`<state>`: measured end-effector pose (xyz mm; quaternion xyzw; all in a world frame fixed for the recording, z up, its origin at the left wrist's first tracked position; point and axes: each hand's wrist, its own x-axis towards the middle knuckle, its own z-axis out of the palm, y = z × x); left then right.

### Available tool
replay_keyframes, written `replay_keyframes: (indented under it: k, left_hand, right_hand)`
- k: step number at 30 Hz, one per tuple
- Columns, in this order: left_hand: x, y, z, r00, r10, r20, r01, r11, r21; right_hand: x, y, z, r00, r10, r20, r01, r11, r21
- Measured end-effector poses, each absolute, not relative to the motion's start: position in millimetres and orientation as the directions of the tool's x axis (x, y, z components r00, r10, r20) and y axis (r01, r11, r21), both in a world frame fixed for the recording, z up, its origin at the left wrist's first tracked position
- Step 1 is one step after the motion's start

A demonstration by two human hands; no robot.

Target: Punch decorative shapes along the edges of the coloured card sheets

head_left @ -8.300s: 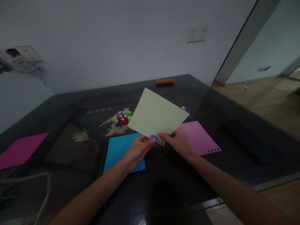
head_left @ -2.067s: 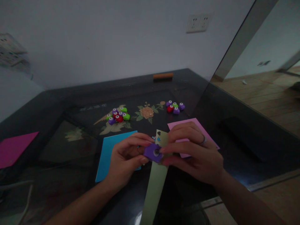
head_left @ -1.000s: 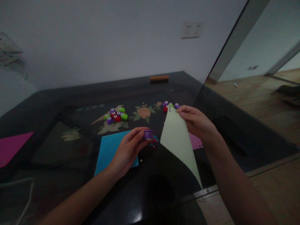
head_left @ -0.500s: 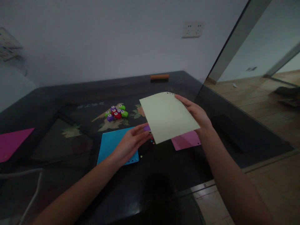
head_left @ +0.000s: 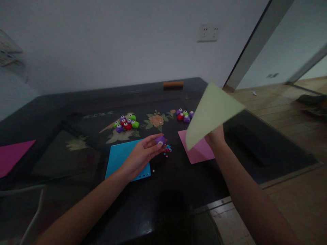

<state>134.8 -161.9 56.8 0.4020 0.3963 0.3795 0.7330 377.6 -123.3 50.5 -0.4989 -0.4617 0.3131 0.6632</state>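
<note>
My left hand (head_left: pixel 141 154) pinches a small purple paper punch (head_left: pixel 160 140) just above the dark table, beside a scatter of tiny coloured paper bits (head_left: pixel 167 149). Under that hand lies a blue sheet (head_left: pixel 120 157). My right hand (head_left: pixel 216 135) holds a pale green sheet (head_left: pixel 211 112) up in the air, tilted, over the pink sheet (head_left: pixel 196 151). The green sheet hides most of the right hand's fingers.
Two clusters of small punches sit further back, one (head_left: pixel 125 123) left of the flower inlay (head_left: pixel 156 120), one (head_left: pixel 184 115) to its right. A magenta sheet (head_left: pixel 12 156) lies at the far left. An orange block (head_left: pixel 173 84) rests by the wall. The table edge (head_left: pixel 281 177) drops to wooden floor on the right.
The punch has come off the green sheet. My right hand has swung the green sheet up and to the right, away from my left hand, which stays low with the punch.
</note>
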Motion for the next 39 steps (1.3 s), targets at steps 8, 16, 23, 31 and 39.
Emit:
replay_keyframes:
  k: [8,16,23,31,39]
  left_hand:
    - [119,-156,71,0.470,0.863,-0.183,0.184,0.107,0.977]
    - [74,-210,51,0.670,0.741,0.051,0.600,-0.581,0.551]
    - [61,-228,32,0.821,0.559,0.113,0.532,-0.822,0.203]
    - [74,-225,35,0.826,0.562,0.036,0.546,-0.815,0.191]
    - [108,-204,36,0.696,0.718,-0.016,0.655,-0.624,0.427]
  right_hand:
    - [376,-122,52,0.319,0.910,0.263,-0.056,0.295,-0.954]
    - [373,-123,51,0.319,0.930,0.181,-0.127,0.232,-0.965]
    - [375,-122,53,0.342,0.918,0.200,-0.129,0.257,-0.958]
    - [375,-125,57,0.336,0.920,0.201,-0.133,0.258,-0.957]
    - [375,-126,60,0.343,0.920,0.192,-0.141,0.253,-0.957]
